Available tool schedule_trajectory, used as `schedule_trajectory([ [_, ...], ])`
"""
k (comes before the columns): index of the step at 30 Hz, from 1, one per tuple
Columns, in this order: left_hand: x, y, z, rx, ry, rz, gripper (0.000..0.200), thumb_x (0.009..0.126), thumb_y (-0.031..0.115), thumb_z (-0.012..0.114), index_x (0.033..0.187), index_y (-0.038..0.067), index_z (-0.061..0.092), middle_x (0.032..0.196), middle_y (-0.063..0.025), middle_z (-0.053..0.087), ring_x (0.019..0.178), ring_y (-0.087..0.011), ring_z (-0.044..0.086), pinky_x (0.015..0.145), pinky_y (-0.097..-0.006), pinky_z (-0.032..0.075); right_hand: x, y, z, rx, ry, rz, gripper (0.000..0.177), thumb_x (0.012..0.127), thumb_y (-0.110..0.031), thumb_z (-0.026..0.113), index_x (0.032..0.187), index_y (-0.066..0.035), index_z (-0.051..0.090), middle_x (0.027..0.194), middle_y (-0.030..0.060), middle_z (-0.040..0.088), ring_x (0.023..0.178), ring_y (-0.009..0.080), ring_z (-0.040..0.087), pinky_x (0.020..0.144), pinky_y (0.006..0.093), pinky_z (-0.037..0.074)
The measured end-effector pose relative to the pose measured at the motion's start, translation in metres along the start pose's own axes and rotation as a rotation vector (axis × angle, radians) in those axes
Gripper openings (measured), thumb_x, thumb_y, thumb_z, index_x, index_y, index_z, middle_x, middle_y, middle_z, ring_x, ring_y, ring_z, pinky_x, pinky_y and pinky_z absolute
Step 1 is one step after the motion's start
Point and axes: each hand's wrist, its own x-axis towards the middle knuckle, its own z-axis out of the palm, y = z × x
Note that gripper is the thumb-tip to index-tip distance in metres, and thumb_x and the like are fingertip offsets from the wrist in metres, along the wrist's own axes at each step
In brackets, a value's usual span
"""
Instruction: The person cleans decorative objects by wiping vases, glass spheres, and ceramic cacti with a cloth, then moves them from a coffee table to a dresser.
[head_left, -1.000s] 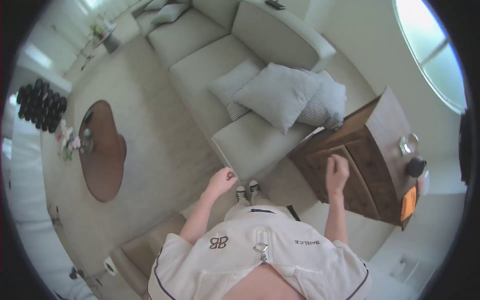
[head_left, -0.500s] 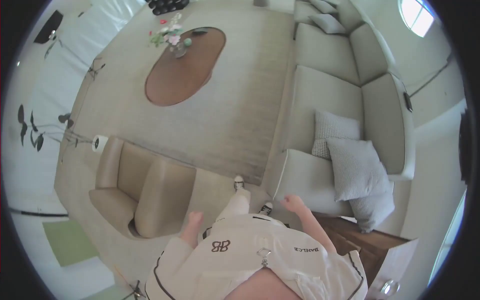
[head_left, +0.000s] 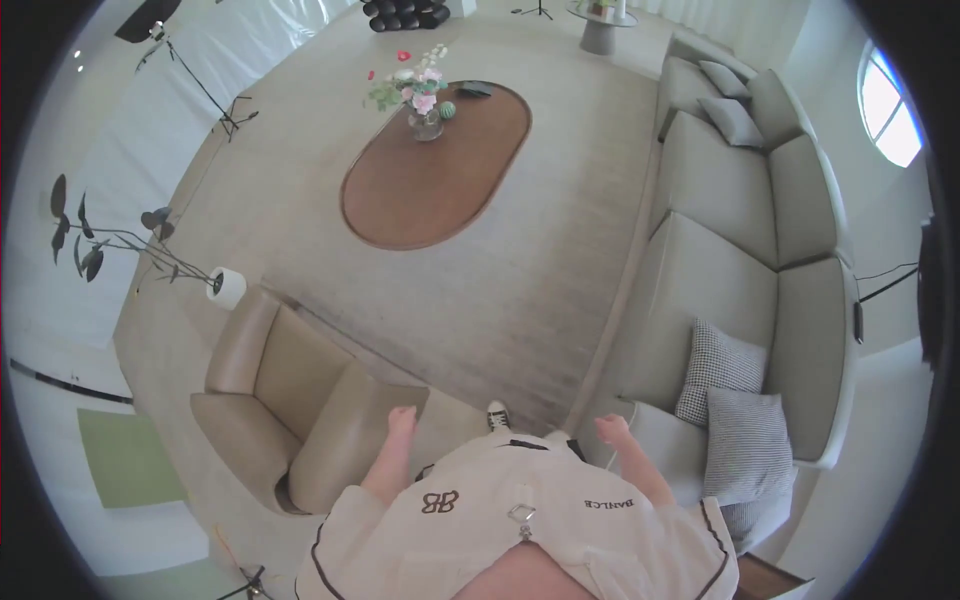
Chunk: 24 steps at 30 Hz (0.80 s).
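Observation:
My left hand [head_left: 402, 420] hangs low in front of me, fingers curled closed with nothing showing in them. It overlaps the near arm of a tan armchair [head_left: 330, 440] in this view. On the other side my right hand [head_left: 612, 430] is curled closed too, with nothing visible in it. That hand is nearest the front end of a long grey sofa [head_left: 715, 250]. Between the hands show my white shirt [head_left: 480, 500] and one black-and-white sneaker [head_left: 498, 416] on the floor.
Ahead, an oval brown coffee table [head_left: 420, 200] stands on a beige rug [head_left: 560, 240], bearing a flower vase [head_left: 425, 123] and a small green ball-like object [head_left: 447, 110]. Checked cushions [head_left: 745, 430] lie on the sofa. A potted plant [head_left: 228, 287] is beyond the armchair.
The view has moved forward and tilted up, so the armchair, sofa and table sit lower in the frame. Both hands stay closed; one sneaker is now hidden beneath the shirt.

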Motion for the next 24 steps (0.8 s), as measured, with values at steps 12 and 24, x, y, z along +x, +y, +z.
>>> schedule_trajectory([
  [12, 0.058, 0.214, 0.131, -0.020, -0.228, 0.197, 0.029, 0.080, 0.025, 0.060, 0.103, 0.009, 0.059, 0.083, -0.0058, 0.061, 0.071, -0.0124, 0.057, 0.058, -0.0248, 0.049, 0.059, -0.065, -0.013, 0.272, 0.049, 0.353, 0.022, 0.075, -0.013, 0.053, 0.055, -0.013, 0.045, 0.049, 0.0000, 0.042, 0.042, 0.0105, 0.040, 0.039, 0.0250, 0.033],
  [24, 0.092, 0.350, 0.181, 0.042, -0.068, -0.154, 0.024, 0.087, 0.021, 0.050, 0.106, 0.007, 0.053, 0.088, -0.0078, 0.056, 0.074, -0.0170, 0.053, 0.064, -0.0290, 0.045, 0.344, -0.279, -0.233, -0.986, 0.246, -0.482, 0.011, 0.068, -0.007, 0.059, 0.063, -0.015, 0.052, 0.061, 0.0039, 0.055, 0.059, 0.0250, 0.056, 0.049, 0.0363, 0.041],
])
